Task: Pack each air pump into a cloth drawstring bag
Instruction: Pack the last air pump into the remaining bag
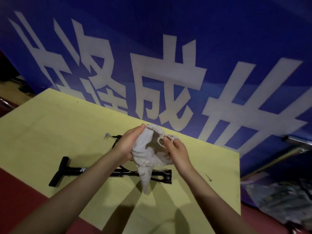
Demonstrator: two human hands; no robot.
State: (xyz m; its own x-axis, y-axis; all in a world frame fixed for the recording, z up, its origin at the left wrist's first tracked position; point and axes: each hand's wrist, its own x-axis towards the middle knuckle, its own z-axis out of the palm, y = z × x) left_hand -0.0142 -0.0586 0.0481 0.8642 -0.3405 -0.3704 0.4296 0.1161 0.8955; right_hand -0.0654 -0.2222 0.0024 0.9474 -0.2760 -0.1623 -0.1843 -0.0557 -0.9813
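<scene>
A pale grey cloth drawstring bag (146, 154) hangs in the air above the yellow board (42, 132), its mouth spread wide and its bottom corner drooping down. My left hand (129, 143) grips the left side of the bag's rim. My right hand (177, 152) pinches the right side of the rim near the drawstring. Below the bag a black air pump (70, 171) with a T-shaped handle lies flat on the board; my forearms and the bag cover its middle. Its hose curves up behind my left hand.
A blue banner (168, 56) with big white characters stands along the board's far edge. The board lies on a red surface (20, 191). A heap of grey bags (283, 198) sits at the right. A small dark object (209, 177) lies near the board's right edge.
</scene>
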